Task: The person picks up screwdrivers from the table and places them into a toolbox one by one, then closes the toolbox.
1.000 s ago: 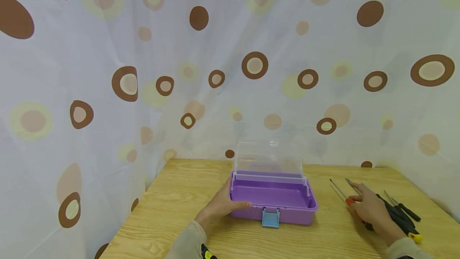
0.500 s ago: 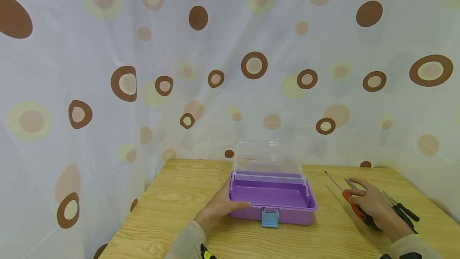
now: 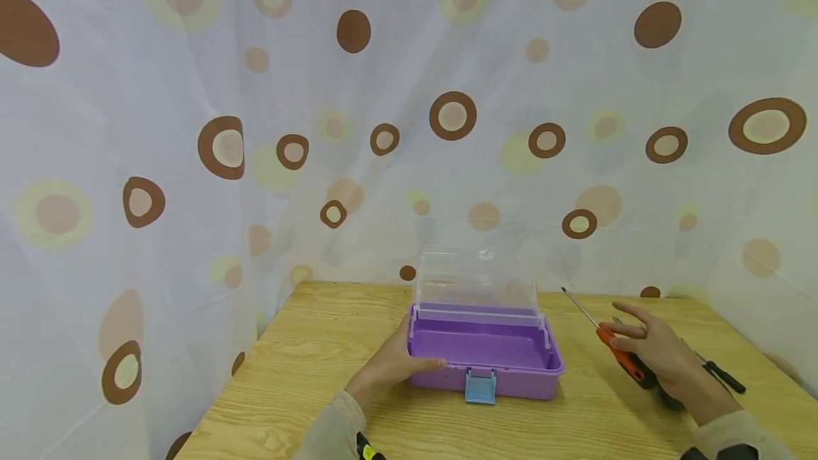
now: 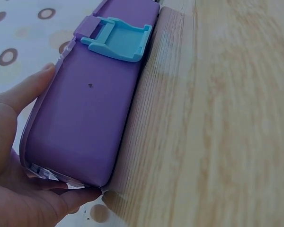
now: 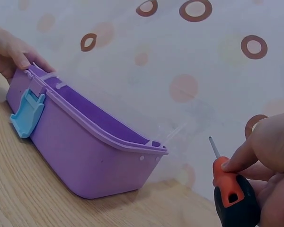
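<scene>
An orange-and-black-handled screwdriver with a thin metal shaft (image 3: 613, 351) is lifted off the light wooden table (image 3: 307, 368), grasped in the right hand (image 3: 661, 360) to the right of a purple plastic box (image 3: 486, 360); its tip points up and away toward the back of the table. The thumb presses on the orange part of the handle while the other fingers curl under the black end, and the index finger sticks out loosely above. In the right wrist view the screwdriver (image 5: 234, 191) sits in the fingers with its shaft angled upward, apart from the box (image 5: 85, 151). The box stands near the table's middle with its clear plastic lid (image 3: 478, 279) raised upright at the back and a light blue latch (image 3: 481, 385) hanging at the front. The left hand (image 3: 390, 364) holds the box's left end, thumb along the front wall and fingers round the side; the left wrist view shows the palm (image 4: 19, 189) wrapped about that corner. Behind the right hand, several black-handled screwdrivers (image 3: 718, 373) lie on the table. A white curtain with brown and yellow circles (image 3: 255, 126) hangs behind.
</scene>
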Demonstrator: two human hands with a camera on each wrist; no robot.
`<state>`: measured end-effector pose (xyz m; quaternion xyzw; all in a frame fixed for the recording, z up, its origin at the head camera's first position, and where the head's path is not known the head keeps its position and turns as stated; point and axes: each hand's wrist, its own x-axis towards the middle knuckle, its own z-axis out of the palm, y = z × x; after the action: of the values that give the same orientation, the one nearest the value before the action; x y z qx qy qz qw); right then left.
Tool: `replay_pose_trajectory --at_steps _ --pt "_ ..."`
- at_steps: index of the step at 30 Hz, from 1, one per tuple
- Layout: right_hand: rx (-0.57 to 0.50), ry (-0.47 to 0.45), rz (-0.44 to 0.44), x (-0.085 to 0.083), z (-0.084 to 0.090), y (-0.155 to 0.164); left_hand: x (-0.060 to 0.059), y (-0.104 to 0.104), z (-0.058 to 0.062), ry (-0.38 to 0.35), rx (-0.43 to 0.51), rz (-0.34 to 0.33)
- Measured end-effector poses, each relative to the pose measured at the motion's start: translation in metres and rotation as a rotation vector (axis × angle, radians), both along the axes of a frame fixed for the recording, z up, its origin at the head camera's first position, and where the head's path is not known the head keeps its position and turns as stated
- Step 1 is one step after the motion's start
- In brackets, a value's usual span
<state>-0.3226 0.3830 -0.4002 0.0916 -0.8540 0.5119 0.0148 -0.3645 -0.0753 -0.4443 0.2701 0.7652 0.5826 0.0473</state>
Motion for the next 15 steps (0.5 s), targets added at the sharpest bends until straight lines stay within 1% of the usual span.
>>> replay_pose_trajectory --at_steps 6,11,15 --pt "-0.076 0.001 0.045 0.001 0.007 -0.009 -0.003 0.0 -0.002 0.025 -0.022 -0.005" --pt "-0.089 0.013 0.083 0.002 0.016 -0.015 -0.003 0.0 -0.003 0.025 -0.011 -0.013" --pt "-0.088 0.015 0.101 0.003 0.023 -0.02 -0.001 0.0 -0.001 0.017 -0.005 -0.001"
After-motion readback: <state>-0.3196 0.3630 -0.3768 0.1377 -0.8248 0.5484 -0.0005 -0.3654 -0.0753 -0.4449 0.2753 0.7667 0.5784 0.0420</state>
